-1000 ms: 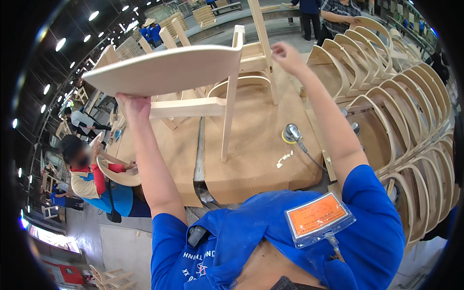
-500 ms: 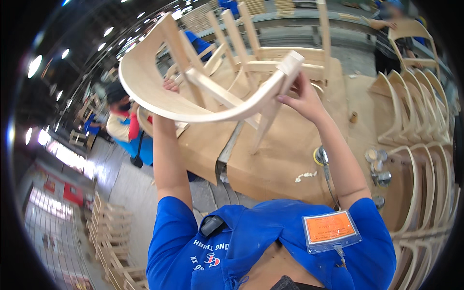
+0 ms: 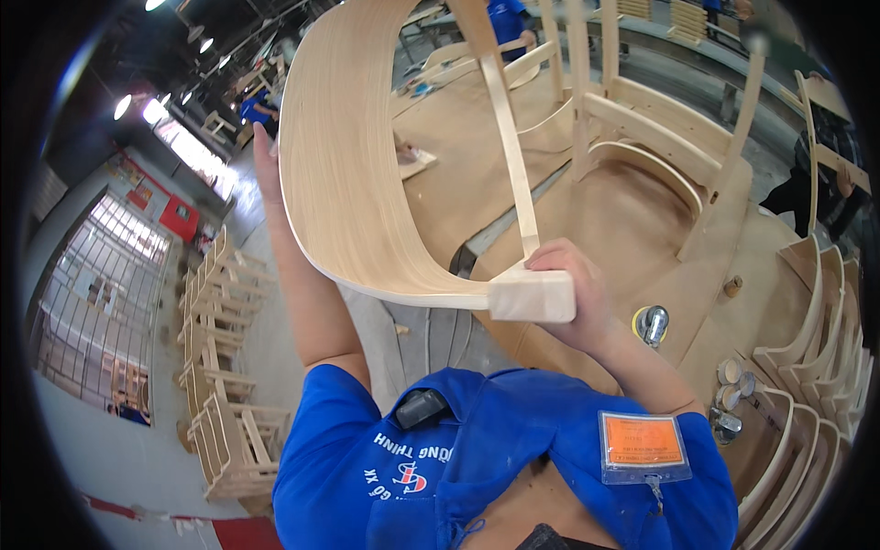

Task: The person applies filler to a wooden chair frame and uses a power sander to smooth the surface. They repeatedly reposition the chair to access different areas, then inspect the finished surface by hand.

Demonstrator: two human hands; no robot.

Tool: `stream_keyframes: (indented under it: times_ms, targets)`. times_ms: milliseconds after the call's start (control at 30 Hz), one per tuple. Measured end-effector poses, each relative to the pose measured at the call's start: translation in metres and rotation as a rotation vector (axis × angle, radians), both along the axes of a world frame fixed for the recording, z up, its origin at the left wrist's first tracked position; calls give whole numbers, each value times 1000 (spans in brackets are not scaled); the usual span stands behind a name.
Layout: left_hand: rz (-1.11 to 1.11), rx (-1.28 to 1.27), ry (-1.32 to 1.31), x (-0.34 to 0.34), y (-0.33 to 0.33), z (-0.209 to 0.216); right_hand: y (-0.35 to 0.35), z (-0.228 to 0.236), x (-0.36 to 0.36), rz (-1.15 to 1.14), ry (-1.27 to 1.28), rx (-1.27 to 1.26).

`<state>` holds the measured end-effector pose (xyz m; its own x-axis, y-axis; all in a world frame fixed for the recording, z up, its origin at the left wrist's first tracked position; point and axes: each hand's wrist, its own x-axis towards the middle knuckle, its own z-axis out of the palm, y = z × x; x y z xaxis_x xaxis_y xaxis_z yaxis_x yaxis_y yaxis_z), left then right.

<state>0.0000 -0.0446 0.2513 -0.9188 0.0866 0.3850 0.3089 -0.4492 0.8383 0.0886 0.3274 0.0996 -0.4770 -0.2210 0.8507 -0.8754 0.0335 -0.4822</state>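
A pale wooden chair frame (image 3: 344,156) is held up in front of me, tilted, its wide curved backrest toward the left. My right hand (image 3: 582,293) is closed around the squared end of the curved rail, fingers over its top. My left hand (image 3: 267,170) is at the outer left side of the backrest, with a finger stretched upward; the backrest hides part of this hand. Whether its palm presses on the wood cannot be seen.
Another chair frame (image 3: 651,119) stands on the brown-covered table (image 3: 632,238). A round sander (image 3: 651,324) and a small wooden plug (image 3: 732,286) lie there. Curved chair parts (image 3: 807,339) are stacked at right, chair frames (image 3: 229,367) at left. A co-worker's hand (image 3: 403,147) shows through the frame.
The chair frame has turned, its backrest now showing broadly and its right end nearer me. My right hand came down with it; my left hand moved left to the backrest's outside.
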Motion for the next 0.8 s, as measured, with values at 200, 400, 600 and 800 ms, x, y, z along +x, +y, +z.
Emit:
stream_keyframes:
  times_ms: [200,400,600,800]
  targets:
    - [382,-150,-299,32,-46,-1,-38,-17,9,383,80,124]
    - [726,-528,-80,52,-78,-22,-66,-33,19,592,108,237]
    - [793,-466,-30,63,-58,-20,-66,-28,22,586,132,306]
    - [751,-340,-1,63,-31,-15,-30,-13,3,555,50,354]
